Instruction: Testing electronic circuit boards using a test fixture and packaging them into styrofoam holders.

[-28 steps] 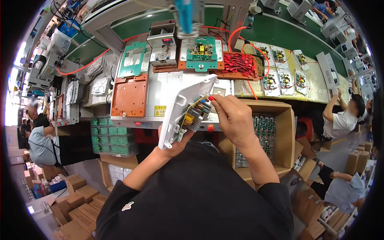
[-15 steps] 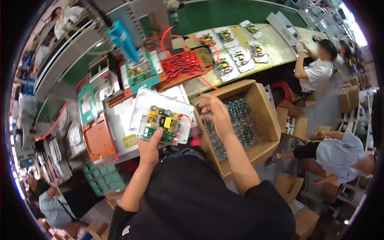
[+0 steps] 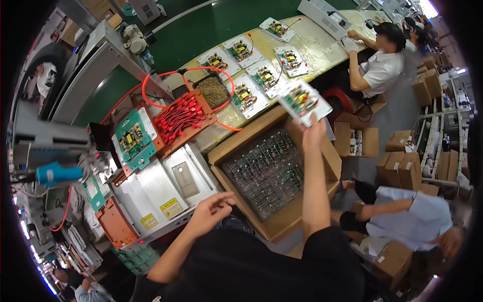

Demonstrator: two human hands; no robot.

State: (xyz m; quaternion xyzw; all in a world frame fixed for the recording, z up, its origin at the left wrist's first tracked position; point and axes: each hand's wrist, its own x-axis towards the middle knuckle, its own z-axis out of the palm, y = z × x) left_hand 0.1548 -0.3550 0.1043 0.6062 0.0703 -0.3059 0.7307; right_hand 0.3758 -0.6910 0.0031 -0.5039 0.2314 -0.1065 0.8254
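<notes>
The white plastic tray carrying a green circuit board (image 3: 304, 102) has passed from the left hand to the right hand (image 3: 313, 132), which now pinches its near edge and holds it out over the yellowish conveyor worktop (image 3: 322, 45), beyond the cardboard box of circuit boards (image 3: 266, 173). The left hand (image 3: 210, 211) hangs empty, fingers loosely curled, over the metal fixture plate (image 3: 171, 183). Similar trays line the worktop; seated workers and stacked cartons fill the factory floor.

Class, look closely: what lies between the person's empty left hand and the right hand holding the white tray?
In the head view, an open cardboard box of green circuit boards lies between the left hand and the right hand.
</notes>
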